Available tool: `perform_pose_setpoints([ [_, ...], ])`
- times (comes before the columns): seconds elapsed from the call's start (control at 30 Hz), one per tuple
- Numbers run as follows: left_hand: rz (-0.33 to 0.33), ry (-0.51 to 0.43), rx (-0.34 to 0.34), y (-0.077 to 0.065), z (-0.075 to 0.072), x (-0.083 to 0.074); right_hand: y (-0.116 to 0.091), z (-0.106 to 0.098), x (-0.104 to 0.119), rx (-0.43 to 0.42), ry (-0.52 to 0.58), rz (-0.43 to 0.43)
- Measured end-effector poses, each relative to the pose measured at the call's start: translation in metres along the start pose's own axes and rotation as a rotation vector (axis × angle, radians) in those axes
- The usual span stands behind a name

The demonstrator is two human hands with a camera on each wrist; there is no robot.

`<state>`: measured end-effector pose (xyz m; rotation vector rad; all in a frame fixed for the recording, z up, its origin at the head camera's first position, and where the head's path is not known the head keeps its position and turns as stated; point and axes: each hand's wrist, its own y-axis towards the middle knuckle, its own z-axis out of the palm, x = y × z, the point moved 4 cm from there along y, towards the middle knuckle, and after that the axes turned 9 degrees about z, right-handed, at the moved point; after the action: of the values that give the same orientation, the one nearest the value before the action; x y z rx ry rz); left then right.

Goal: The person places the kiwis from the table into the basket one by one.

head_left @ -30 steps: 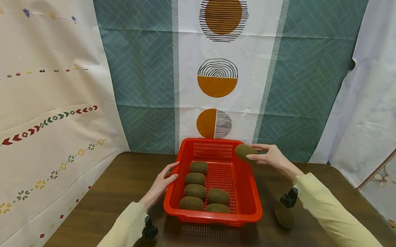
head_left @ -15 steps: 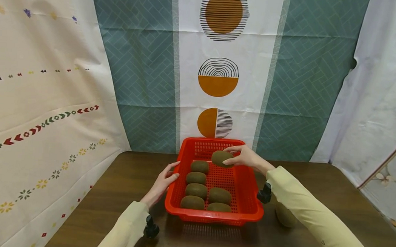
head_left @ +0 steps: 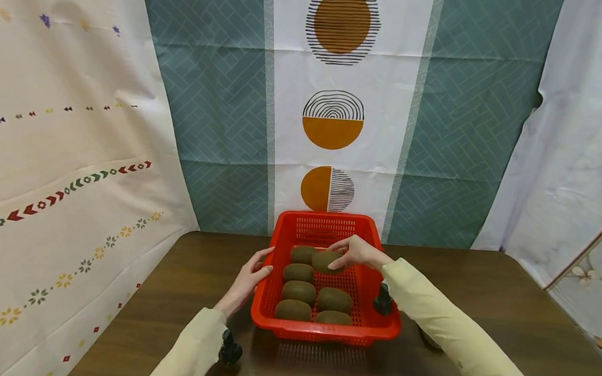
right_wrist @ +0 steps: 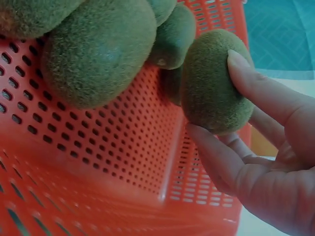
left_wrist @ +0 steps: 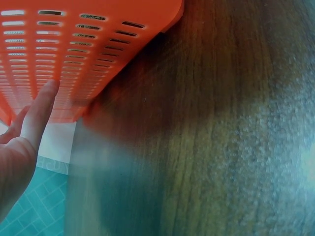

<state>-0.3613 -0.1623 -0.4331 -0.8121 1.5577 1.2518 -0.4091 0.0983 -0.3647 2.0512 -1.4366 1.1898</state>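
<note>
In the head view my right hand point(head_left: 354, 253) is over the red plastic basket point(head_left: 323, 330), pinching a brown fuzzy kiwi point(head_left: 324, 262) between thumb and fingers. The right wrist view shows this kiwi point(right_wrist: 211, 83) held by its two sides, above the perforated floor. Several other kiwis lie in the basket: a column along the left wall, including one kiwi point(head_left: 298, 292), and a second short column at the front with another kiwi point(head_left: 334, 300). My left hand point(head_left: 243, 279) touches the basket's left side, a straight finger point(left_wrist: 39, 113) lying against the slotted outer wall.
On the brown wooden table point(head_left: 170, 295), one more kiwi point(head_left: 430, 339) lies right of the basket, mostly hidden under the right sleeve. A patterned curtain point(head_left: 222, 120) hangs behind the table, with light cloths on both sides.
My right hand has carried the kiwi from above the basket's right rim leftward, then down beside the rearmost kiwi of the left column. The left hand stays at the basket's side.
</note>
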Motion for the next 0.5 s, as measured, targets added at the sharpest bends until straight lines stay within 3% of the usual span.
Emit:
perform_pose_setpoints([
  [0.27,-0.022,-0.039,0.003,-0.003,0.004,-0.013,0.005,0.008,-0.015,0.053,0.061,0.075],
  [0.5,-0.035,-0.034,0.033,-0.006,0.009,-0.027,0.008,0.016,-0.022,0.025,0.061,0.164],
])
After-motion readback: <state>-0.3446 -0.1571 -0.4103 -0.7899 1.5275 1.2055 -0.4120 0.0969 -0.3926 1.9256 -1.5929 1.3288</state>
